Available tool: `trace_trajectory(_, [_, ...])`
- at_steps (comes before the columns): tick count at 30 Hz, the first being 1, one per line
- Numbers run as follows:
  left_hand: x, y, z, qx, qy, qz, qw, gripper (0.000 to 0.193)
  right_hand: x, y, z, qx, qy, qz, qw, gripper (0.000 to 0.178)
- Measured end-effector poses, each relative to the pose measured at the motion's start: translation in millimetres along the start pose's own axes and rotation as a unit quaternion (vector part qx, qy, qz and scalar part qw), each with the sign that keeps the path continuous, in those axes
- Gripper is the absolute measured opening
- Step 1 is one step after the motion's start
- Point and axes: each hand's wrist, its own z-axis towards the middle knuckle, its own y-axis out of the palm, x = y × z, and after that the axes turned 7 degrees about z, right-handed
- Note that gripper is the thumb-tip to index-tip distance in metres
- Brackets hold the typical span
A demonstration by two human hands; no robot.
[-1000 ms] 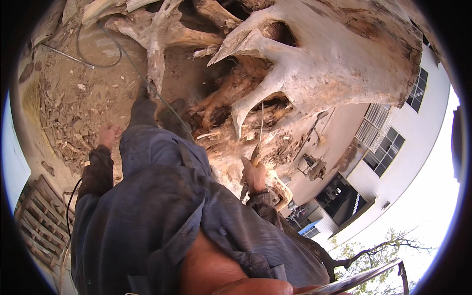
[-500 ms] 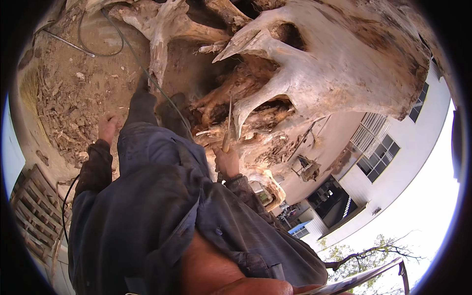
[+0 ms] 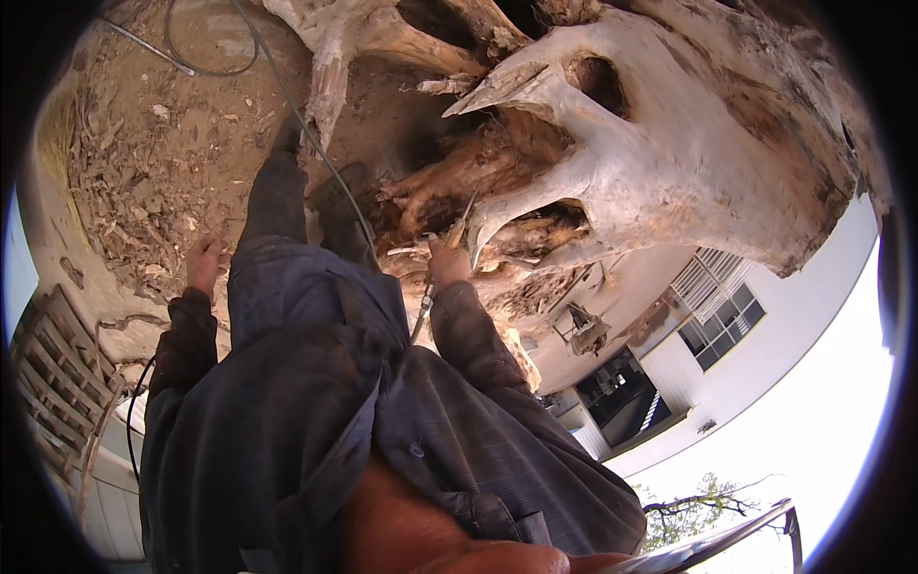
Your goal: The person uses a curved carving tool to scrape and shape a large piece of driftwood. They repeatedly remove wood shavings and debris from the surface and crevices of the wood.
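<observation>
We observe the right hand (image 3: 448, 260) near mid-frame, fingers closed round a slim pointed tool (image 3: 459, 232), tip upward, close beside the pale stump (image 3: 660, 163) that spans the upper right. The left hand (image 3: 204, 263), left of centre: we cannot tell whether its fingers grip anything. Wood chips (image 3: 143, 225) noted, upper left.

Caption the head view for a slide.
Right hand holds a slim pointed tool beside a large, weathered tree stump; left hand hangs apart.

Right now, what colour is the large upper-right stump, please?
The stump is pale beige with brown patches, best in the head view.
</observation>
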Motion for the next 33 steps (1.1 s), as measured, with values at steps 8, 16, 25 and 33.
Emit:
trace_trajectory(8, [-9, 2, 7, -0.019, 0.033, -0.039, 0.999, 0.019, -41, -3, 38, -0.029, 0.07, 0.199, 0.977, 0.04])
trace_trajectory(16, [7, 3, -15, 0.034, 0.006, -0.03, 0.999, 0.02, -60, 20, 113, -0.047, 0.035, 0.086, 0.995, 0.059])
trace_trajectory(25, [-27, -4, 0, 0.067, 0.04, 0.01, 0.997, 0.022, -61, 19, 149, -0.03, -0.041, -0.052, 0.997, 0.063])
trace_trajectory(33, [-28, -7, 21, 0.034, 0.092, 0.033, 0.995, 0.027, -22, 64, 147, -0.112, 0.0, 0.123, 0.986, 0.057])
